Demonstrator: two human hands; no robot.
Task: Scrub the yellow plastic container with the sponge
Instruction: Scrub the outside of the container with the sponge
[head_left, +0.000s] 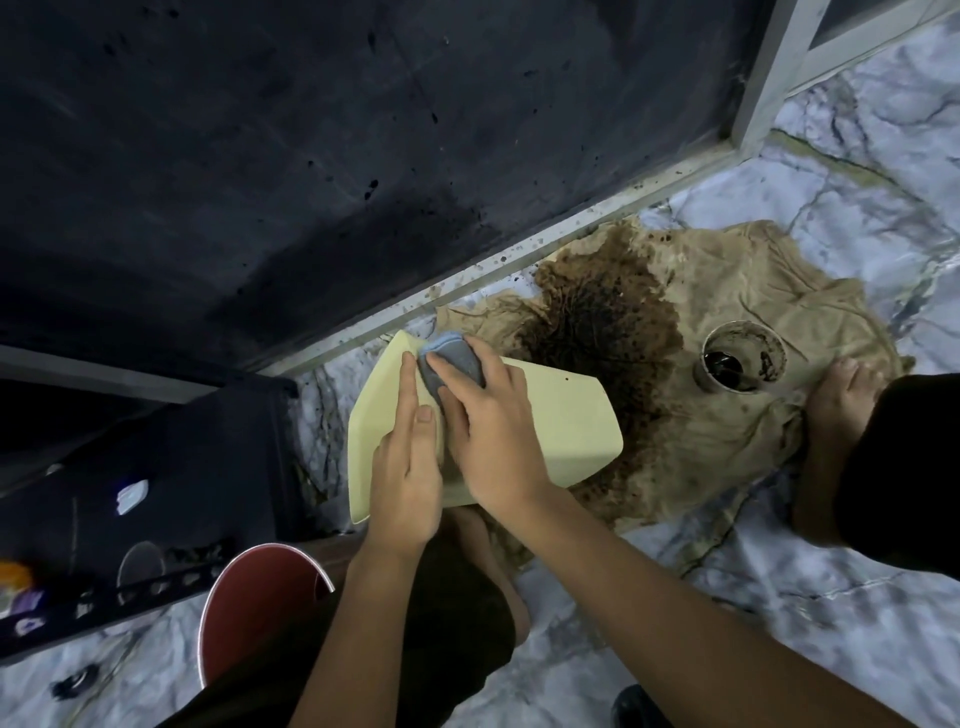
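the container (561, 415) lies on its side on the stained cloth (727, 322), likely so drips land there rather than on the marble floor (779, 597). the left hand (405, 478) rests flat along its near wall with fingers straight, apparently steadying it (no curl visible), while the right hand (488, 431) presses the sponge (449, 364) against the upper edge, fingers laid over it, where scrubbing seems under way.
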